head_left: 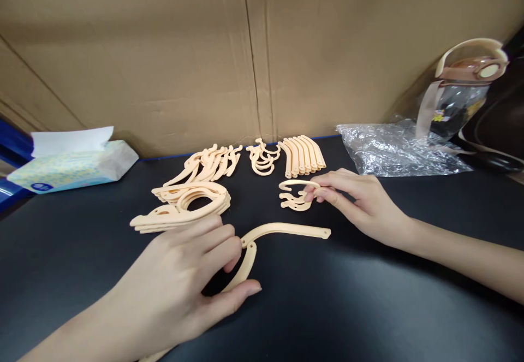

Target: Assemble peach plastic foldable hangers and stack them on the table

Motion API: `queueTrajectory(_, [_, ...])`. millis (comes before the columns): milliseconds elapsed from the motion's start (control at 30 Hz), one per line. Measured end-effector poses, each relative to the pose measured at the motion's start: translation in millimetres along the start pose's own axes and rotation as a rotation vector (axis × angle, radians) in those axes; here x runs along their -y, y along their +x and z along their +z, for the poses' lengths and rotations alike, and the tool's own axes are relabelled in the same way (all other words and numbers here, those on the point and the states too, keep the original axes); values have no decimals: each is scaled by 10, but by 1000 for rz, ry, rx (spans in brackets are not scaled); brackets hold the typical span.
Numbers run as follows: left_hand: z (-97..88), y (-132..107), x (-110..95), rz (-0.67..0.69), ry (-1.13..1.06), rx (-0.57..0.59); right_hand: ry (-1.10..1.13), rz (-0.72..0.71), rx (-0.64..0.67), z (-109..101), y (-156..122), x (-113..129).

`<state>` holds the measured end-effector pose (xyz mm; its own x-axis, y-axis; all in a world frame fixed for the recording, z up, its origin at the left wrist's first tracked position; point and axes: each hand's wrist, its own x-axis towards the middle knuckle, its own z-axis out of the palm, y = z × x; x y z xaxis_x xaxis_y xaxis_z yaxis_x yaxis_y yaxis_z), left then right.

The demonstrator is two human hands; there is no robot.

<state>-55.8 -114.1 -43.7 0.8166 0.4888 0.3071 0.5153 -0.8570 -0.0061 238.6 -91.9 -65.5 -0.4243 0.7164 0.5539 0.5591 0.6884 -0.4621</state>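
My left hand rests on the black table, fingers and thumb closed round a jointed peach plastic hanger arm that bends at a hinge near my fingertips. My right hand reaches in from the right and pinches a peach hook piece lying on a small pile of the same hooks. Behind them lie sorted groups of peach parts: a stack of hanger bodies, a row of curved arms, a cluster of hooks and a row of short arms.
A cardboard wall closes off the back. A tissue pack lies at the far left. A crumpled clear plastic bag and a clear water bottle with a strap sit at the far right.
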Motion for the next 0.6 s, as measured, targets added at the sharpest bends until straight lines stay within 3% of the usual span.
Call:
queueTrajectory(200, [123, -41, -15, 30, -94, 37, -7, 1, -16, 8, -11, -10])
queueTrajectory(367, [67, 6, -63, 35, -114, 115, -14, -1, -23, 12, -21, -31])
queueTrajectory(600, [90, 18, -44, 85, -83, 75, 15, 50, -8, 19, -19, -21])
